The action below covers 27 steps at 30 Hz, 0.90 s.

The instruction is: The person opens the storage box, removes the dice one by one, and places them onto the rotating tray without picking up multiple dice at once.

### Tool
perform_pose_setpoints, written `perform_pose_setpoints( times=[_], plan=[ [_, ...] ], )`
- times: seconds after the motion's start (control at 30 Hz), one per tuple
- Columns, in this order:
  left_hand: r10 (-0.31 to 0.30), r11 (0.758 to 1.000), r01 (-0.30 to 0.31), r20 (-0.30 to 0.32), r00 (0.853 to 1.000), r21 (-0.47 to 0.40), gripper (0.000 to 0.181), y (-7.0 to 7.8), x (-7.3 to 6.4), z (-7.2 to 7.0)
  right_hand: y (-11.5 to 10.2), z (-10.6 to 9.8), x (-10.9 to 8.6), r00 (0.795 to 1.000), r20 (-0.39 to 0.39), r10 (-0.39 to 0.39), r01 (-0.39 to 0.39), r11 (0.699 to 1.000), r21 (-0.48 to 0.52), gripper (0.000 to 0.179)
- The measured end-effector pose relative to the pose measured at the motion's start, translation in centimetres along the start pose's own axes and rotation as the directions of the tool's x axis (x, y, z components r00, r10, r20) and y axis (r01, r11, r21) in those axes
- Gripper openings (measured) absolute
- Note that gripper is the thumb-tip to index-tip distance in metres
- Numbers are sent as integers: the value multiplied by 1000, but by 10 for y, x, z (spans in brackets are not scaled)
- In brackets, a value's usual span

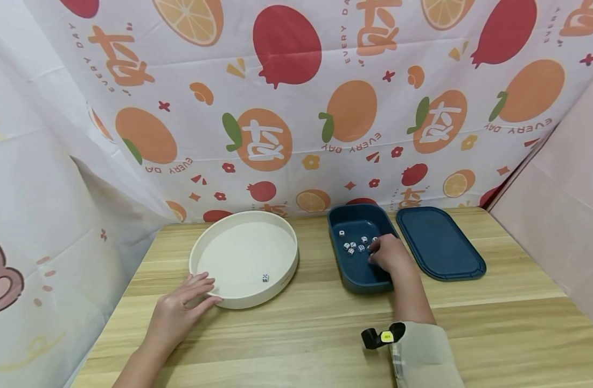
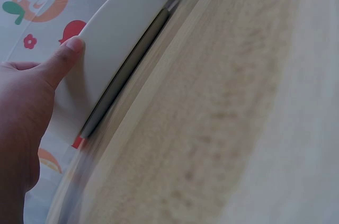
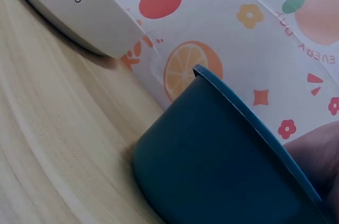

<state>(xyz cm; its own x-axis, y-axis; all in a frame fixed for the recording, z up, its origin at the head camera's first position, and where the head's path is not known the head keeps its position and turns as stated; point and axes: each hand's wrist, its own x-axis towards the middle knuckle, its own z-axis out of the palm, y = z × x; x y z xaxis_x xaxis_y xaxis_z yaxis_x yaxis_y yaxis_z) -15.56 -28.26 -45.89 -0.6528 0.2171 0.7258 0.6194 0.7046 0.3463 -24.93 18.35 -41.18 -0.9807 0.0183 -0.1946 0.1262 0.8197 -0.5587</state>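
At the left of the head view, my left hand (image 1: 182, 307) holds the near-left rim of a round cream tray (image 1: 243, 216). Its thumb (image 2: 71, 46) lies against the tray's outer wall in the left wrist view, while the fingers reach over the rim. One white die (image 1: 265, 278) lies inside, toward the tray's near right. My right hand (image 1: 390, 253) reaches down into a deep dark blue box (image 1: 347, 269), fingers curled among several white dice (image 1: 353, 245). Its fingertips are partly hidden, and I cannot tell whether they pinch a die.
Right of the box, a flat dark blue lid (image 1: 441, 242) lies on the wooden table (image 1: 306, 345). A fruit-printed cloth (image 1: 296, 124) hangs behind the table's far edge. Pale cloth also hangs on both sides.
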Motion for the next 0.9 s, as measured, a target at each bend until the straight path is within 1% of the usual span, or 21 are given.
perform_pose_setpoints(
  times=[0.13,0.2,0.4,0.77,0.9],
  plan=[
    [28,1000,-28,-23,999,5,38,1,0,0,-4,5,0,999,36,-22,22,1000,-9,23],
    [33,999,-33,-26,999,7,38,2,0,0,-7,7,0,998,59,-35,35,999,-10,23],
    [1,1000,-1,0,1000,11,38,1,0,0,-13,14,0,993,99,-62,61,998,7,22],
    [-16,1000,16,6,1000,6,37,2,-2,0,-15,19,0,984,103,-142,144,989,-12,17],
    [-24,1000,23,16,1000,9,37,2,-2,-1,-16,19,1,983,86,-161,164,986,-24,15]
  ],
)
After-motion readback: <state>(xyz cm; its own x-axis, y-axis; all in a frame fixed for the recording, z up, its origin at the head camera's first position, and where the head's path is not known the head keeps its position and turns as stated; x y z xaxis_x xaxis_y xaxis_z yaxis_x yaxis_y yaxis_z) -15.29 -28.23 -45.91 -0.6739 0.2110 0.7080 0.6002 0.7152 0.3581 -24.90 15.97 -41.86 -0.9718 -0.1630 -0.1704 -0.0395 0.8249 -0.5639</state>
